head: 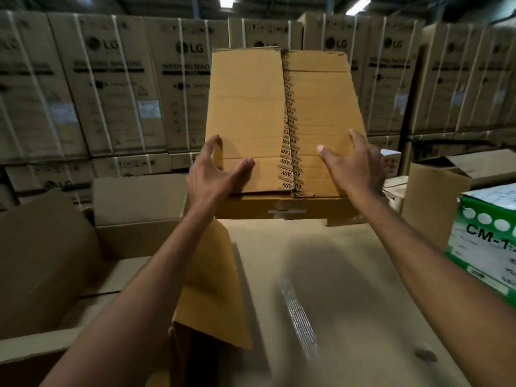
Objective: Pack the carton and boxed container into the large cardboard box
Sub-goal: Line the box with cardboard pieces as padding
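Observation:
I hold a brown carton (251, 107) up in the air at chest height; printed tape runs down its centre seam. My left hand (212, 174) grips its lower left edge, thumb on the top face. My right hand (354, 169) grips the lower right edge the same way. A green and white boxed container (485, 241) marked "CM-1" stands at the right edge. The large open cardboard box (139, 208) sits at the lower left, flaps raised; its inside is mostly hidden by my left arm.
Below the carton lies a closed cardboard surface (349, 261) with a strip of tape. A brown flap (215, 289) sticks up beside my left forearm. An open brown box (435, 191) stands at the right. Strapped washing machine boxes (111, 79) wall off the back.

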Available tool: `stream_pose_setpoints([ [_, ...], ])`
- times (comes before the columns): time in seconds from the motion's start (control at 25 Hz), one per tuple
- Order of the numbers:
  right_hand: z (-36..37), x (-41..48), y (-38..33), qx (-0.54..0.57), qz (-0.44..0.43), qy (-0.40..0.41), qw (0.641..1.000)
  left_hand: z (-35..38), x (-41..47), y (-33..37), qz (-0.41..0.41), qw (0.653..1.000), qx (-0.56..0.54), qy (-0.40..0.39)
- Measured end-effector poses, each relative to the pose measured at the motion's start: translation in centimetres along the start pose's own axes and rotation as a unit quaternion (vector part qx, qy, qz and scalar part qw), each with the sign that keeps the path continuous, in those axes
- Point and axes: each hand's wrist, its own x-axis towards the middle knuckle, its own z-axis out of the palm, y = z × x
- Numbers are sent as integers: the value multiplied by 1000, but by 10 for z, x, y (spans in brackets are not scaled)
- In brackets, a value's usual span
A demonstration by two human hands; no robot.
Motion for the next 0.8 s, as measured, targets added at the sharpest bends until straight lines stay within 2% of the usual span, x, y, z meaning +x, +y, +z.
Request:
stream_pose_setpoints([
  [0.24,22,-36,-114,72,-63,32,995,-121,34,-19,55,995,2,87],
  [0.44,69,-81,-207,100,-78,4,992,-234,66,-59,66,988,57,128],
  [0.64,129,-135,-283,80,-85,-54,992,-322,84,-124,19,985,107,130],
  [0.8,177,-168,-323,30,-79,-126,988,-368,96,-177,-51,980,168,91],
])
